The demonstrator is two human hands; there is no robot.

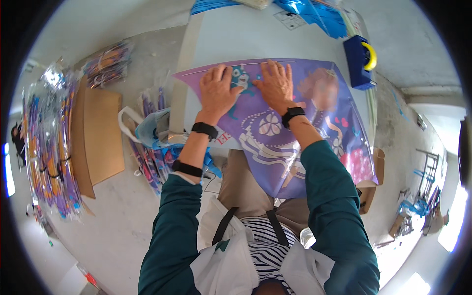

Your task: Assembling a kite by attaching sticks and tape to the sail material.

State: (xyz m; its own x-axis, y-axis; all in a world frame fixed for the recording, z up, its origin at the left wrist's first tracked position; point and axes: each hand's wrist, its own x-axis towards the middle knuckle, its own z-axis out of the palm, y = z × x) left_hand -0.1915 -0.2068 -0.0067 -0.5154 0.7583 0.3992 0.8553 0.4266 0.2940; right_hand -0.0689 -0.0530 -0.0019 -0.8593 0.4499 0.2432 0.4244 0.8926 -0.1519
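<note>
A purple printed sheet (270, 162) with cartoon figures lies over the table and hangs down over its near edge toward my lap. Along its far edge runs a thin white strip, perhaps a rod. My left hand (219, 93) rests on the sheet's far left part, fingers stretched toward that strip, beside a printed teal cat. Just right of the cat, my right hand (276, 86) lies with fingers spread, the tips at the strip. Both hands press the sheet from above, and neither grasps anything I can see.
A dark blue tape dispenser (357, 61) with a yellow ring stands at the table's right edge. Blue plastic packages (319, 14) lie at the back of the table (231, 37). Left on the floor are cardboard (103, 132) and plastic-wrapped colourful bundles (49, 147). A bag (152, 128) hangs beside the table.
</note>
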